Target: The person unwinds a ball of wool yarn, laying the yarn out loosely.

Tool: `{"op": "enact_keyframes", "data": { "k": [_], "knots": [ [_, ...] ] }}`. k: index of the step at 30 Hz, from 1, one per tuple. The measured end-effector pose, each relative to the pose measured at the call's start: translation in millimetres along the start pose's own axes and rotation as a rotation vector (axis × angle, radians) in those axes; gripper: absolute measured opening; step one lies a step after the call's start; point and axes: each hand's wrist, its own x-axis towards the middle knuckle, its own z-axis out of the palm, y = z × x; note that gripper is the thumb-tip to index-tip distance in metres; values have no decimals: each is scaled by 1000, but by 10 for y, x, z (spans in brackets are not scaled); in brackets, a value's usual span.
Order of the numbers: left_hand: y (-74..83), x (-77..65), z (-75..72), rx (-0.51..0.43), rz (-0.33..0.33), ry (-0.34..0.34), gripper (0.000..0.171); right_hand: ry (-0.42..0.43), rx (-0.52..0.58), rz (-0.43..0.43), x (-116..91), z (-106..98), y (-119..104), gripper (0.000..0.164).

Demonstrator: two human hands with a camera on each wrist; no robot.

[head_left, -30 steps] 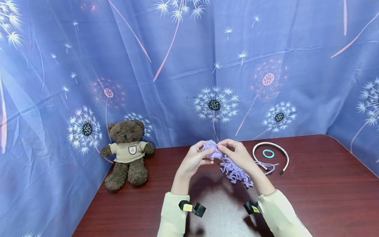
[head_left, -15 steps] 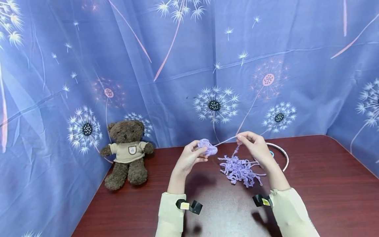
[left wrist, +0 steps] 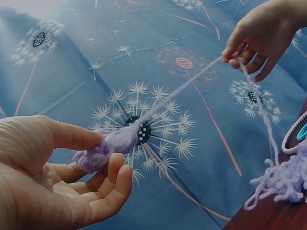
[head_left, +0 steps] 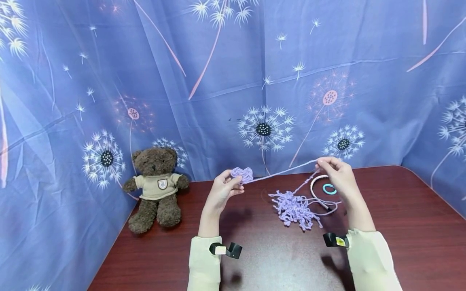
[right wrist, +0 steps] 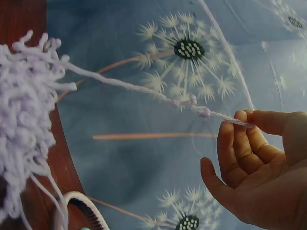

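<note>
My left hand (head_left: pixel 222 192) pinches a small bundle of looped lilac yarn (head_left: pixel 242 174) between thumb and fingers, above the table's back left of centre. From that bundle a taut yarn strand (head_left: pixel 284 172) slants up to my right hand (head_left: pixel 338 178), whose thumb and fingertips pinch it. Below the pinch, the strand runs down to a fringed lilac yarn clump (head_left: pixel 295 210) lying on the table. In the right wrist view, small knots (right wrist: pixel 204 111) show along this lower stretch.
Behind the right arm lie a white headband (head_left: pixel 314 186) and a turquoise ring (head_left: pixel 329 189). A brown teddy bear (head_left: pixel 154 190) in a beige shirt sits at the left. Blue dandelion-print cloth (head_left: pixel 225 133) hangs behind the dark red table (head_left: pixel 284 258).
The hands were together at the yarn bundle and have drawn apart. My right hand moved right and up, pulling the strand out straight; my left hand shifted left with the bundle.
</note>
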Motion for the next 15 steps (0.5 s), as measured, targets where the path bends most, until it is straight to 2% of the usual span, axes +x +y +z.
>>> {"op": "enact_keyframes", "data": {
  "k": [8,15],
  "knots": [
    [55,-11,-93,-39,8,61,19,55,153,23,19,-170,68,19],
    [94,-42,-207,-69,26,87,18,110,291,20,25,-239,122,22]
  ]
}}
